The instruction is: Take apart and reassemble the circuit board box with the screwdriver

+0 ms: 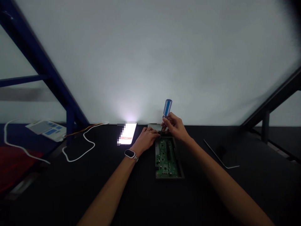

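Observation:
A green circuit board (166, 160) lies in a shallow, dark rectangular case (180, 161) on the table in front of me. My right hand (174, 127) is closed around a screwdriver (167, 108) with a blue and clear handle. The screwdriver stands nearly upright, its shaft pointing down at the far left end of the board; the tip is hard to make out. At that same far left corner, my left hand (147, 139) has its fingers bent over the case edge, close to the shaft. Its fingertips are partly hidden.
Left of my hands a phone (128, 134) glows brightly. Further left are a white cable (90, 138) and a white, blue-printed packet (48, 130). A bent metal rod (217, 156) lies on the right. A pale wall (176, 56) rises behind the black table (141, 201).

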A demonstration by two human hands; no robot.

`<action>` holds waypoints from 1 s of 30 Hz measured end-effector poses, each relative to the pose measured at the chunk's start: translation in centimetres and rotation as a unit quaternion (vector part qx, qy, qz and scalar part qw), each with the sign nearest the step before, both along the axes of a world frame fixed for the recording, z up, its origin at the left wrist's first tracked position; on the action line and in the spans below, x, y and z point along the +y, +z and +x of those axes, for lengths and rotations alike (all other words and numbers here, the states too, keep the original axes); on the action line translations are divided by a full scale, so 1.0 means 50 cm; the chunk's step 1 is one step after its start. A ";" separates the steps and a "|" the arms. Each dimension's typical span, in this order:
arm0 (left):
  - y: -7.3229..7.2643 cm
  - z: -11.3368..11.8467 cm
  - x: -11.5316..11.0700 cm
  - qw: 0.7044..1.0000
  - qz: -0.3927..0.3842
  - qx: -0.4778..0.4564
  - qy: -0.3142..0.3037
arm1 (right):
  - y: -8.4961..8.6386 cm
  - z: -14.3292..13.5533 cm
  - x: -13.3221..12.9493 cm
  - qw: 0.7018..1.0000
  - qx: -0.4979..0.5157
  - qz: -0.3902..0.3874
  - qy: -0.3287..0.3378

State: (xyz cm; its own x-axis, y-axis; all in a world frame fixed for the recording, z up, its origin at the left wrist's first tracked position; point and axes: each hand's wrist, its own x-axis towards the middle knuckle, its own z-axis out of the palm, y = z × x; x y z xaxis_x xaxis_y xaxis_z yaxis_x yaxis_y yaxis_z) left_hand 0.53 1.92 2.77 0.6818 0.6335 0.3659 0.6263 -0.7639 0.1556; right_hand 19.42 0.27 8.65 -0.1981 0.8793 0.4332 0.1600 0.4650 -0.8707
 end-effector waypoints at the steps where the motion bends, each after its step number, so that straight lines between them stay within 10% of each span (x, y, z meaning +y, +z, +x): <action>1: 0.001 0.000 0.000 1.000 -0.002 -0.002 -0.002 | 0.001 0.000 -0.001 1.000 -0.002 -0.001 0.002; 15: 0.008 -0.009 0.005 0.998 -0.039 -0.041 -0.002 | -0.002 -0.009 0.000 1.000 -0.001 0.007 0.003; 25: -0.007 0.016 -0.008 0.952 -0.140 -0.269 0.030 | 0.003 -0.008 -0.002 0.998 -0.001 -0.044 0.038; 30: -0.011 0.018 -0.009 0.944 -0.129 -0.298 0.050 | -0.024 -0.015 -0.010 0.995 -0.056 0.015 -0.076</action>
State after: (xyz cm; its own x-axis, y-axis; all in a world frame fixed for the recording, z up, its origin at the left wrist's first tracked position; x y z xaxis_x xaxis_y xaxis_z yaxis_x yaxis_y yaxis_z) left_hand 1.41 1.48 2.22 0.3353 0.8045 0.4902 0.4354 -0.5937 0.6767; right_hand 18.67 -0.24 7.44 -0.1117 0.8897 0.4426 0.3262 0.4535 -0.8294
